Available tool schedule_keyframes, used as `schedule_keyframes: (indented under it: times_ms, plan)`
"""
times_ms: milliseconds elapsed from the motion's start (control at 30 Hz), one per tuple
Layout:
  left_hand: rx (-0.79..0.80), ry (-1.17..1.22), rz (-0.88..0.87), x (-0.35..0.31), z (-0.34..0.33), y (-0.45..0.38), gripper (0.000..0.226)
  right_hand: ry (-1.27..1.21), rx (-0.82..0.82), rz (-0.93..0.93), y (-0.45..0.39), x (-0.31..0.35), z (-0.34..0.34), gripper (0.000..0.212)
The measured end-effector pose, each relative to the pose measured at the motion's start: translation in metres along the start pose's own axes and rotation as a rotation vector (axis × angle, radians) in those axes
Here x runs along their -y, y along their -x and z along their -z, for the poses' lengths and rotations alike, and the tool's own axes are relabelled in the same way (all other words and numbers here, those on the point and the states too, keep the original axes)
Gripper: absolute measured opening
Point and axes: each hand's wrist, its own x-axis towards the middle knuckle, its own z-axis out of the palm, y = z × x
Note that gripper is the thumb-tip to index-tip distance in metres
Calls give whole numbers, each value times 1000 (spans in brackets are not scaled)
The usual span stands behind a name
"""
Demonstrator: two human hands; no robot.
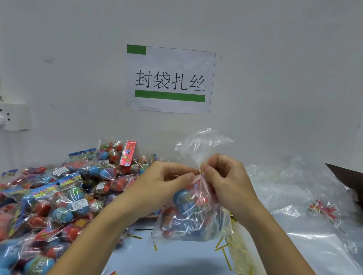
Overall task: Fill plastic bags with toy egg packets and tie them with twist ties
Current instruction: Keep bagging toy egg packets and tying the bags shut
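Neck: my left hand [167,178] and right hand [227,178] pinch the bag [192,214] neck between them.
Tie: gold tie [200,173] wraps the neck crosswise, at both fingertips; right thumb nearer.

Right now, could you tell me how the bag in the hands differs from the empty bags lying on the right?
The held bag is filled with toy egg packets; the empty bags lie flat. The held bag is lifted, gripped by the left hand and right hand; the empty bags rest on the table. Its neck is gathered with a gold twist tie; theirs are untied. Both are clear plastic.
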Motion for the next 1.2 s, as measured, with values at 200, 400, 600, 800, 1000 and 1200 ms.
schedule_keyframes:
  times_ms: [200,400,600,800,1000,1200]
  plan:
    - [31,106,43,12,-15,-3,15,-71,-52,-24,1,-2,-2,28]
    - [97,456,207,13,-12,-5,45,-61,-129,-57,-3,-3,0,22]
    - [153,729,79,26,-1,-1,86,11,-262,-195,-11,-16,6,18]
    - [7,424,-22,31,-17,-2,45,14,-393,-298,-11,-19,0,16]
    - [-196,500,-2,25,-12,-5,54,-168,-294,-299,-6,-9,0,26]
    - [-322,810,94,20,-5,-10,42,-280,52,-270,-4,1,5,24]
